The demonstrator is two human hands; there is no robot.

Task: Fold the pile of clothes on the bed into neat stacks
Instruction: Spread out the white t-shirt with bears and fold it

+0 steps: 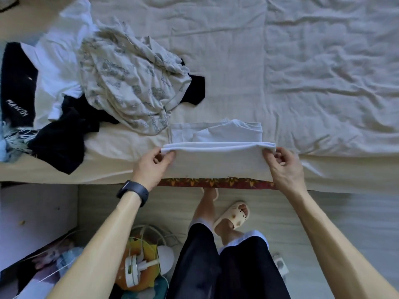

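White cotton sits right in front of you: a white garment (218, 162) lies at the near edge of the bed (323, 72), just right of the clothes pile. Its far part rests flat on the wrinkled sheet with a layer folded in. Its near part is doubled into a straight fold that runs between your hands and drapes toward you, down to a red patterned strip (216, 182) along the bed's side.

Your left hand (151, 167) pinches the left end of that fold between thumb and curled fingers; a dark wristband (133, 192) sits on that wrist. Your right hand (282, 165) pinches the right end the same way, fingers curled round the cloth.

The unfolded pile (97, 87) lies to the left on the bed. A cream printed garment (129, 83) is crumpled on top, over a white shirt (58, 61) and a navy garment (62, 139). A black piece with pale lettering (17, 83) is at the far left; the lettering is too small to read surely.

Below, on the pale floor (334, 223), your foot wears a cream slipper (234, 214), and an orange and white object (138, 270) lies to your lower left.
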